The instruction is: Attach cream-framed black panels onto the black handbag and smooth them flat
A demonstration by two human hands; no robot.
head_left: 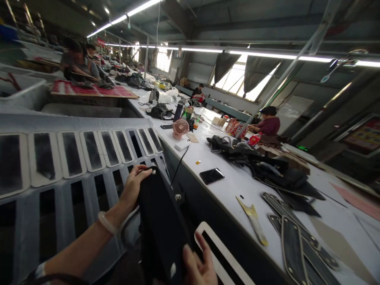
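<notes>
A long black panel [162, 221], fabric or leather, slants down in front of me with a small white patch near each end. My left hand [133, 188] pinches its upper end, thumb beside the white patch. At the lower right edge, my right hand [200, 263] grips the panel with the thumb on top, while its index finger points upward; its other fingers are partly hidden. Just beyond that hand lies a pale rounded frame [234, 269] with a dark middle. Several similar frames [61, 154] lie in a row on a grey sheet at left.
On the white table [190, 190] at right are a phone [212, 175], a pink fan [180, 128], a yellowed tool [252, 219], black straps [292, 245] and a heap of black pieces [267, 166]. A cable [179, 164] hangs over the edge. Co-workers sit farther off.
</notes>
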